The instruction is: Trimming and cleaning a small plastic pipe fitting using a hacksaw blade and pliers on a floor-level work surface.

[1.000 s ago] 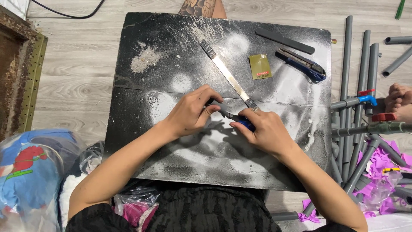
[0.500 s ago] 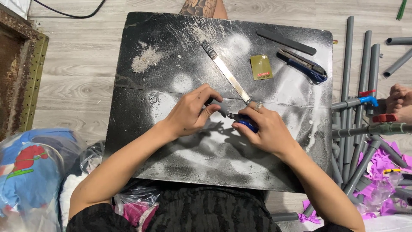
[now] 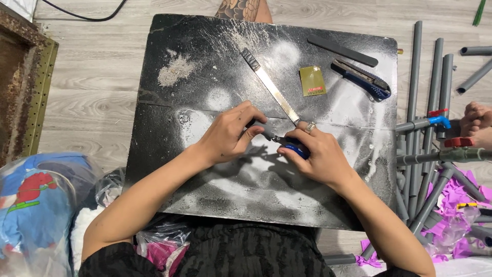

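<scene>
My right hand [image 3: 320, 154] grips a small tool with a blue handle [image 3: 297, 150], its thin metal tip pointing left toward my left hand [image 3: 229, 134]. My left hand pinches something small and dark at that tip; the piece itself is hidden by my fingers. Both hands rest over a black board [image 3: 195, 179] dusted with white powder. A long metal blade strip [image 3: 270, 86] lies diagonally on the board just beyond my right fingers.
On the board's far right lie a blue utility knife [image 3: 363, 79], a dark flat bar [image 3: 342, 50] and a small olive packet [image 3: 312, 81]. Grey pipes with valves [image 3: 428, 123] lie on the floor to the right, plastic bags [image 3: 36, 205] at left. Another person's foot [image 3: 476, 120] shows at right.
</scene>
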